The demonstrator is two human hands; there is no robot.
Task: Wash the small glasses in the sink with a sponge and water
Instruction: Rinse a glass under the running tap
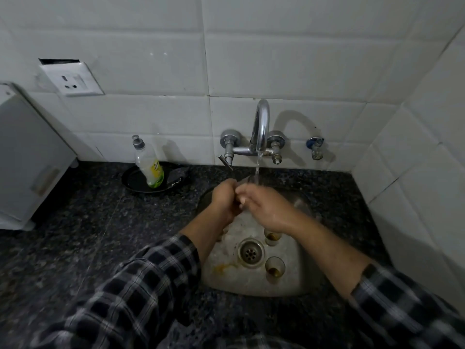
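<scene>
my left hand [224, 200] is curled round a small glass [244, 181], holding it under the water [257, 167] running from the tap [261, 122], above the sink [251, 290]. my right hand [264, 207] meets it, fingers curled onto the same glass. a second glass [271, 236] and a third glass [275, 268] stand upright beside the drain [250, 253], brown dregs in both. a soap bottle [148, 167] stands in a black pan [130, 183] on the table [100, 222].

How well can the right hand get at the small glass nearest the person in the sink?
Probably yes: the near glass stands uncovered beside the drain, below the right hand. But that hand first has to release the held glass under the tap.
</scene>
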